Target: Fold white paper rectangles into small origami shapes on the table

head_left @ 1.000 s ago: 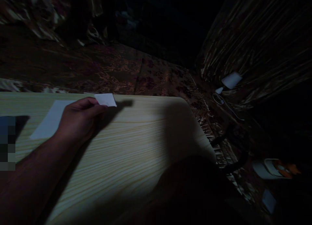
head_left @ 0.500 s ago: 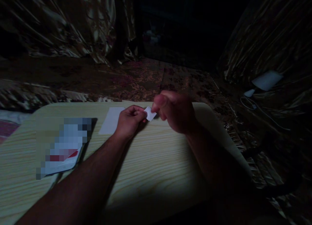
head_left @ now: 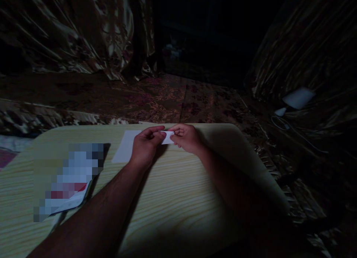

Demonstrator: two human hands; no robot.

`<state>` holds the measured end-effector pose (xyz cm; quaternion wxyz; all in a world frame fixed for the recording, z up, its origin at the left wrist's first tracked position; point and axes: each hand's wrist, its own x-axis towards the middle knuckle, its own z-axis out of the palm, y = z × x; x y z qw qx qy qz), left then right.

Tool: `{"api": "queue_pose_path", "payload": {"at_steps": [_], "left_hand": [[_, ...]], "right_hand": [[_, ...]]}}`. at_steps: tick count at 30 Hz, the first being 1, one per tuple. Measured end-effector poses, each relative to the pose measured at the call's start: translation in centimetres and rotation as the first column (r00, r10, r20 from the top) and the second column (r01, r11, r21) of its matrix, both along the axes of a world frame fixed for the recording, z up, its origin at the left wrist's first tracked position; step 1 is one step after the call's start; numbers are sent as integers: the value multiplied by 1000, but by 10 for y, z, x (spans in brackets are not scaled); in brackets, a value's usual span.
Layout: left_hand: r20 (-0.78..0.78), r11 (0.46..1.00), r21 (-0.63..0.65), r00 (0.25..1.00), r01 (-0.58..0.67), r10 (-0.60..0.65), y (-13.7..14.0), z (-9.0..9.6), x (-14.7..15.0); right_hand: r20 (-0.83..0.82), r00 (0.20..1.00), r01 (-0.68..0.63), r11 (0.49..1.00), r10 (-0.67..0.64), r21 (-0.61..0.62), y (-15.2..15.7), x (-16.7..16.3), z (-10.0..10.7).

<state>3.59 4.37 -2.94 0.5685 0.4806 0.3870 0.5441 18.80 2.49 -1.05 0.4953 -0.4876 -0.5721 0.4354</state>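
Observation:
Between my two hands, over the far part of the wood-grain table [head_left: 156, 198], is a small white piece of paper [head_left: 167, 137]. My left hand [head_left: 145, 143] pinches its left side between thumb and fingers. On the right side, my right hand [head_left: 186, 137] grips it with the thumb on top and the fingers curled. The paper looks small and flat; whether it is folded I cannot tell. A larger white sheet [head_left: 122, 148] lies flat on the table, partly covered by my left hand.
Left of my left forearm lies a flat device with a lit screen [head_left: 75, 198], mostly blurred out. Beyond the table is a patterned carpet [head_left: 167, 98] with dark curtains [head_left: 111, 34]. A pale lamp-like object [head_left: 299, 98] and a white cord [head_left: 280, 123] are at right.
My right hand has come down from above the paper and now holds its right side. The paper has turned from a tilted position to nearly level. The view has shifted slightly.

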Motion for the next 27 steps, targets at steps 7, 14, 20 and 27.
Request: {"api": "queue_pose_path", "payload": {"at_steps": [7, 14, 20, 27], "left_hand": [[28, 1000, -3, 1000, 8, -7, 3, -8, -1], [88, 1000, -8, 996, 18, -17, 2, -7, -2], [97, 999, -32, 994, 44, -41, 1, -5, -1], [51, 998, -19, 997, 62, -61, 2, -8, -2]], "right_hand": [[-156, 986, 48, 999, -50, -20, -4, -12, -24], [-152, 988, 24, 999, -18, 37, -10, -8, -24], [-127, 992, 8, 990, 9, 138, -9, -3, -26], [-54, 996, -60, 975, 73, 213, -5, 6, -28]]}}
